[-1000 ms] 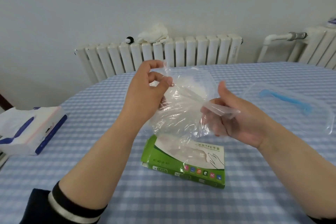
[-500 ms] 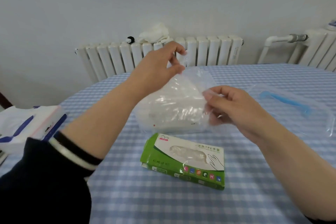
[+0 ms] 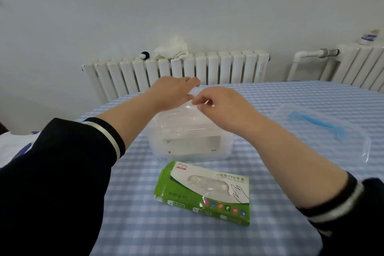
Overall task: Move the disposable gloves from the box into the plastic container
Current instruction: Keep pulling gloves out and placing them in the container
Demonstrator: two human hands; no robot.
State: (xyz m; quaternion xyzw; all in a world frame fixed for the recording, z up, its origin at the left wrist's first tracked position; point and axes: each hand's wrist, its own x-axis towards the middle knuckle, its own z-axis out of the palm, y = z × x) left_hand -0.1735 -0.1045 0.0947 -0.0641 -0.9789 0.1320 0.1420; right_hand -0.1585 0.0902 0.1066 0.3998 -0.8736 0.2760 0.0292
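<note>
Both my hands meet above the open container (image 3: 190, 143), a clear plastic tub that stands on the checked table (image 3: 145, 224), just beyond the box (image 3: 204, 191). My left hand (image 3: 172, 93) is on the far left side of the tub's mouth, my right hand (image 3: 224, 106) on the near right, and their fingertips almost touch. Between them I pinch a thin, clear glove (image 3: 191, 105), left thumb and fingers on one edge, right thumb and forefinger on the other. The film is so sheer that I cannot say for sure where its edges run, but it seems to drape straight down from my grip into the tub. So the tub lies directly under the pinch, its long side running left to right, and both hands are equally close to it.

The glove looks glossy, crumpled and almost colourless. Pale layers, probably gloves already in place, show through the tub's front wall behind a white label. The green and white box lies flat nearer to me, more film showing through its window. The tub's lid (image 3: 324, 131), clear with a blue handle, lies to the right.
</note>
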